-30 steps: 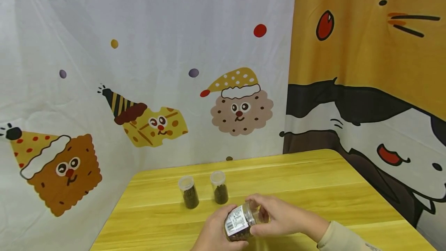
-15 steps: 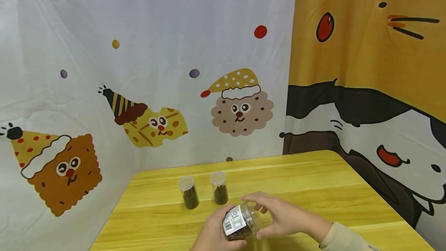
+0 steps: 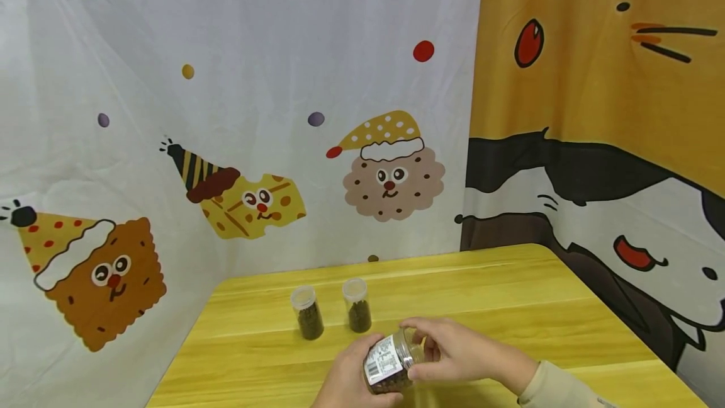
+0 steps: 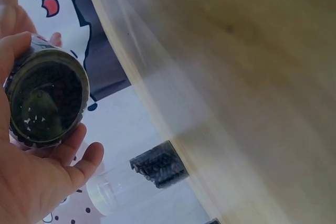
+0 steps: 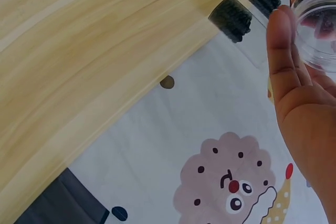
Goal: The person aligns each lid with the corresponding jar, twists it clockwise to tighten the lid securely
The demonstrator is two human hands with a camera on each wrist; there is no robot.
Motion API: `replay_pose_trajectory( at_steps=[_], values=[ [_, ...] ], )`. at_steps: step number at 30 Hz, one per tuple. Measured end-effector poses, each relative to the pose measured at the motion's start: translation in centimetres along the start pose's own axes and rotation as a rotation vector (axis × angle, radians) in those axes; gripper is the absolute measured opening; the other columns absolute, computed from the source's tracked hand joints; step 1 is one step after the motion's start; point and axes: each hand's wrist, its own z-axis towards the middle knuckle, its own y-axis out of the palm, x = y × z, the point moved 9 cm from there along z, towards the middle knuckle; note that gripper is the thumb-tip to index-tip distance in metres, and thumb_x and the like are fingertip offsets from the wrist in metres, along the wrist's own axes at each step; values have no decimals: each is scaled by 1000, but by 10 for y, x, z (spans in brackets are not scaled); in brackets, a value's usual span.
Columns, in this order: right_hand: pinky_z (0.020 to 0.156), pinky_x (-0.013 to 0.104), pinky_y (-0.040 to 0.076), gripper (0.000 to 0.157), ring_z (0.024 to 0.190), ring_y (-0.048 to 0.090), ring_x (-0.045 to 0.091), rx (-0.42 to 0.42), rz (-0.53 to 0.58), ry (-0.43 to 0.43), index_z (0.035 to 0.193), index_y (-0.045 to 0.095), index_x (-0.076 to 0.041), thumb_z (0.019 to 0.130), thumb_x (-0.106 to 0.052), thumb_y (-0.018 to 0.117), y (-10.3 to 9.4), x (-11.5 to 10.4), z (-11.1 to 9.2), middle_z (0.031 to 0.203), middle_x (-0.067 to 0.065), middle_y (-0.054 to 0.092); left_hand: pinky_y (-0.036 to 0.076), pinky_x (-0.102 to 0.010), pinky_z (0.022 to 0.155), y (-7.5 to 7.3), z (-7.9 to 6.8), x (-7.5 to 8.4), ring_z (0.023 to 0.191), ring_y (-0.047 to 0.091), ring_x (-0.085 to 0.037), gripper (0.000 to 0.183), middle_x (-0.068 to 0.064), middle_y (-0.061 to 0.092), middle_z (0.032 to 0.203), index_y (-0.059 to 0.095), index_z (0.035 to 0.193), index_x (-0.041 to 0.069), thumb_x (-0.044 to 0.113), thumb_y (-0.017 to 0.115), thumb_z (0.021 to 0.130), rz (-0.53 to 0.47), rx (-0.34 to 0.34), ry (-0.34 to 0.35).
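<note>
My left hand (image 3: 347, 378) grips a clear jar (image 3: 382, 361) with a white barcode label and dark pieces inside. The jar lies tilted, its mouth end toward the right. At that end my right hand (image 3: 455, 351) curls fingers and thumb around the jar's clear lid (image 5: 319, 38); part of the lid is hidden by the fingers. In the left wrist view the dark round base of the jar faces the camera, with left fingers (image 4: 76, 142) along its side. A red label shows on the jar's other face in the right wrist view.
Two clear containers stand beyond the hands on the wooden table (image 3: 481, 288), a left one (image 3: 309, 320) and a right one (image 3: 359, 315). Both are partly filled with dark bits. A cartoon-printed curtain (image 3: 340, 30) hangs behind the table.
Half a second ago the right hand's fingers were spread farther from the lid; now they close in around it. The left hand and jar have barely moved.
</note>
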Motion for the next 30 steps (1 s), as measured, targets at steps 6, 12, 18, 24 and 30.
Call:
replay_pose_trajectory(
  at_steps=[6,12,18,24,30],
  values=[
    [84,29,62,89,106,69,9,-9,-7,-55,164,40,-15,92,-40,86,0,-5,-3,148,8,62,60,-27,87,0,2,-5,103,63,1,83,7,69,123,59,145,13,43,96,78,-33,-13,-35],
    [82,29,63,87,100,69,10,-1,1,-116,160,46,-13,88,-34,90,-4,-9,-3,143,6,64,60,-27,87,0,1,-7,104,63,0,85,4,69,126,58,146,11,44,96,78,-28,-14,-45],
    [80,25,63,85,96,70,5,-10,39,-73,160,47,-15,89,-38,87,-2,-3,-2,139,8,67,59,-26,86,0,1,-5,101,62,2,82,7,69,122,59,144,12,42,96,77,-32,-10,-23],
    [72,21,61,74,83,67,-2,-13,78,-8,158,48,-11,97,-37,81,0,0,1,119,3,75,60,-27,86,-1,2,-3,100,62,2,80,9,69,121,60,142,15,42,96,77,-16,-8,-33],
    [76,24,61,80,91,69,1,-4,34,17,158,48,-12,93,-41,84,-5,2,1,127,8,74,60,-28,87,-1,4,-2,104,63,0,84,5,69,125,59,145,12,44,96,77,0,-1,-36]
  ],
)
